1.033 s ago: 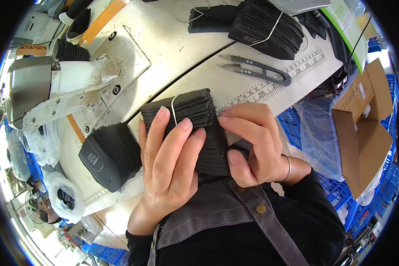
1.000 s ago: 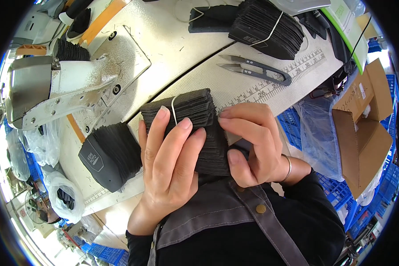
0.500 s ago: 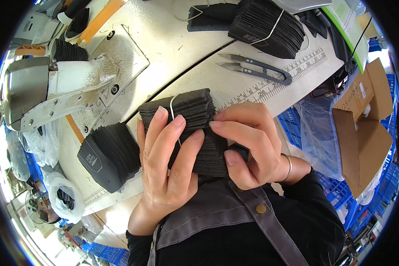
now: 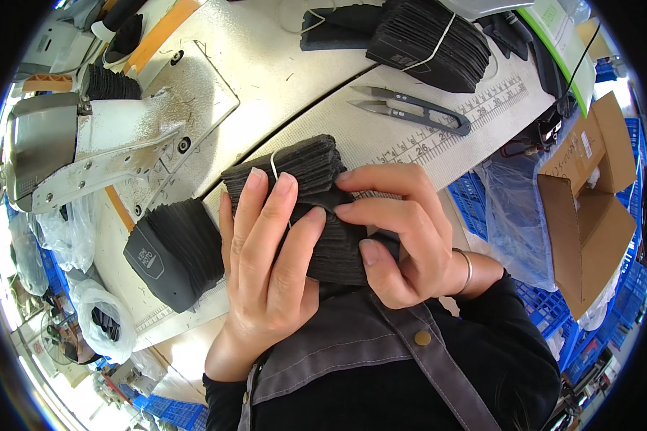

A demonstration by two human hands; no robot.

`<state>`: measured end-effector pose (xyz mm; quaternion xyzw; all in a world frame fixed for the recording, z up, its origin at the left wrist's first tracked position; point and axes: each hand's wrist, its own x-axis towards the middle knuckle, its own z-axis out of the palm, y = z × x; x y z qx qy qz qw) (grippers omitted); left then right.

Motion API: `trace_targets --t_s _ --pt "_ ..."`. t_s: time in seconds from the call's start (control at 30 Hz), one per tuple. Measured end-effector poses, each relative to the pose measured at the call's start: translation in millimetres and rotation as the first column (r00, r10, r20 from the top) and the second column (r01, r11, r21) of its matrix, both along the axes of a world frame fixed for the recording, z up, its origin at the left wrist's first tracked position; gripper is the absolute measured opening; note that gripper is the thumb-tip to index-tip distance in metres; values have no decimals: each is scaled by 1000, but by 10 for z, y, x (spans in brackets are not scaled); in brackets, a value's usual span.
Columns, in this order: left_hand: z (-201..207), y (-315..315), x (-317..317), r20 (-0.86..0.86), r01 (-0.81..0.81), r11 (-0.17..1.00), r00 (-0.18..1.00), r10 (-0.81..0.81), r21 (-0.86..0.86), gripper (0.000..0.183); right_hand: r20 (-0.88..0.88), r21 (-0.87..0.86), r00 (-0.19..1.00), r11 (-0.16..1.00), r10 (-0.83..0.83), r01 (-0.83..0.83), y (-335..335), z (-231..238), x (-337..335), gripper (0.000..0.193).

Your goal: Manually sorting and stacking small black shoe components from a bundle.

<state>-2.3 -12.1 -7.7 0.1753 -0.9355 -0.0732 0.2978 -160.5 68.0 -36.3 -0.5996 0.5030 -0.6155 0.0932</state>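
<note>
Both hands are on a stack of black fabric pieces [image 4: 338,251] with a white elastic band [image 4: 274,167] round it, at the table's near edge. My left hand [image 4: 269,251] lies over the stack's left part, fingers pressed on it and gripping it. With fingers bent, my right hand [image 4: 402,230] pinches the layers at the stack's right end, where they part into an upper and a lower bunch. Just left of my left hand stands another stack of black pieces [image 4: 176,251]. Thread snips [image 4: 413,111] lie beyond my right hand on a printed ruler [image 4: 438,140].
A banded black stack [image 4: 431,47] sits at the far right of the table beside a flat black piece [image 4: 338,30]. The sewing machine [image 4: 101,144] takes up the left side. An open cardboard box [image 4: 582,215] and blue crates [image 4: 471,205] stand to the right.
The upper bunch of the held stack has shifted slightly away and leftward, and the gap between its layers at the right end is wider. Both hands keep their hold.
</note>
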Motion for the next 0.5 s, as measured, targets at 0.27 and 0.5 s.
trace_targets --t_s 0.27,0.5 --pt "59 -10 -11 61 -4 1000 998 5 -18 33 71 29 998 1000 -2 0 15 -11 30 35" --pt "56 14 0 62 -25 1000 998 24 9 33 -9 40 1000 999 18 -17 8 -11 0 42"
